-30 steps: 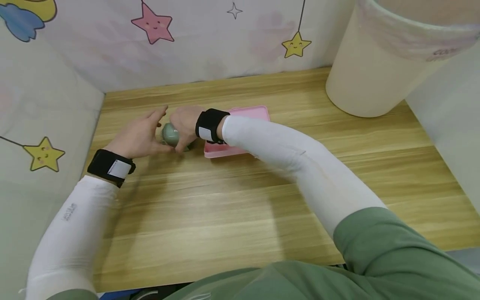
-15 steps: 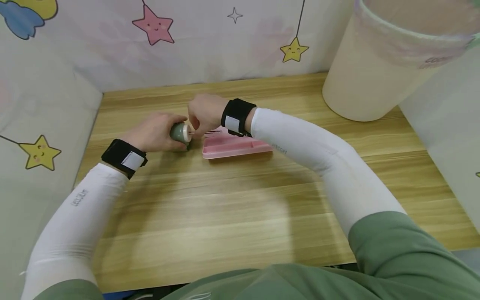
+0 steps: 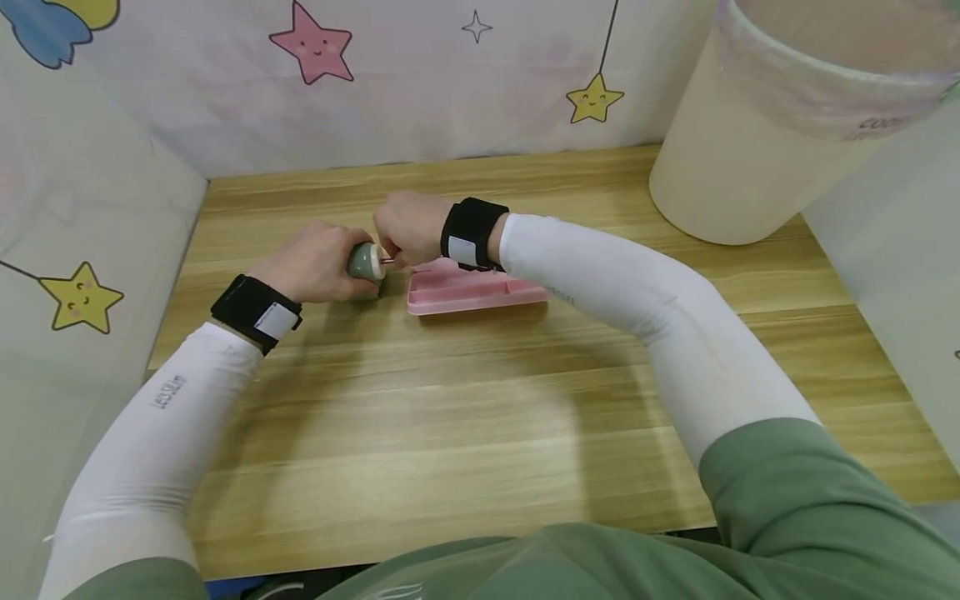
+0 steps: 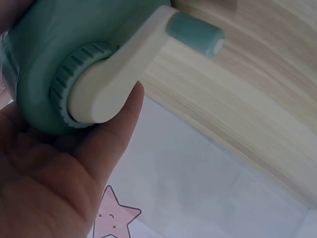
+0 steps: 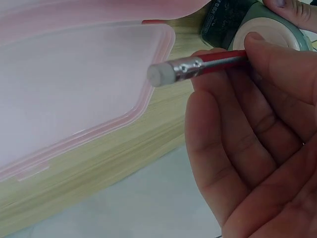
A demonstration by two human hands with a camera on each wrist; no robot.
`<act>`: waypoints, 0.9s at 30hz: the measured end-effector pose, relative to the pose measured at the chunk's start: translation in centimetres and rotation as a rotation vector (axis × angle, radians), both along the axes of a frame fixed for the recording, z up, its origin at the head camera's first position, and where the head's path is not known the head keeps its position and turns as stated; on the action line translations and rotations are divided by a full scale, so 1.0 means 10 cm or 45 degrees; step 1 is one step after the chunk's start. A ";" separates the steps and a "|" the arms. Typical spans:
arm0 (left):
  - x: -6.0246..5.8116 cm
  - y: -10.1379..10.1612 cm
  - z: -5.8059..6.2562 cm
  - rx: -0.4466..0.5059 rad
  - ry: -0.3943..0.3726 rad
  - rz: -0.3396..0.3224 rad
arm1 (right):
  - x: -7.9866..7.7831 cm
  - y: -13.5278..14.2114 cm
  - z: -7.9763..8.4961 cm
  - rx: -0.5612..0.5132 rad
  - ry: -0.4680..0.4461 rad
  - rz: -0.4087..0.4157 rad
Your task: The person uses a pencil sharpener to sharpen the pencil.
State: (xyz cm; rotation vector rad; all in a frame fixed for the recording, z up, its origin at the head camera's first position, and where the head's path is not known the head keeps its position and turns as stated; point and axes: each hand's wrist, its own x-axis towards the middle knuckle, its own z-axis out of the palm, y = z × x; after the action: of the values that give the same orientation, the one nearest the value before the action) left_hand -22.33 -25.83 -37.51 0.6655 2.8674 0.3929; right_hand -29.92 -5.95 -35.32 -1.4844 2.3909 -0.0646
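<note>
A green pencil sharpener point(image 3: 363, 263) with a cream front is gripped from its left by my left hand point(image 3: 307, 260). In the left wrist view its cream crank point(image 4: 119, 69) ends in a green knob point(image 4: 195, 33), and my thumb lies along the crank's near side. My right hand point(image 3: 412, 227) pinches a red pencil point(image 5: 223, 61) between thumb and fingers. The pencil's white eraser point(image 5: 161, 74) points away from the sharpener. Its other end meets the sharpener's round cream front point(image 5: 262, 32); the tip is hidden.
An open pink pencil case point(image 3: 468, 296) lies on the wooden table point(image 3: 450, 417) just right of the sharpener, partly under my right wrist. A large cream bin point(image 3: 738, 167) stands at the back right. Printed fabric walls point(image 3: 420, 92) border the table.
My left hand, open beside the sharpener a second ago, now grips it. My right hand has moved right, off the sharpener, and holds the pencil at its front.
</note>
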 end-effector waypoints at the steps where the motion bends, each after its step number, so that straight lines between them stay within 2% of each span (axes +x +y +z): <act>1: 0.00 0.01 0.00 -0.005 -0.003 0.003 | 0.00 0.00 0.01 0.007 -0.005 -0.002; 13: -0.02 0.01 0.00 -0.009 0.012 0.006 | 0.00 0.06 0.00 0.004 -0.008 0.024; 27: -0.01 0.03 0.03 -0.030 -0.028 0.033 | -0.02 0.15 -0.04 0.016 -0.007 0.015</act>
State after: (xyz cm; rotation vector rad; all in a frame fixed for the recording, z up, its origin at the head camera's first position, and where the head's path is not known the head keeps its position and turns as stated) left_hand -22.44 -25.50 -37.22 0.6173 2.8581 0.3671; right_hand -30.17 -4.46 -35.73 -1.4908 2.3733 -0.0504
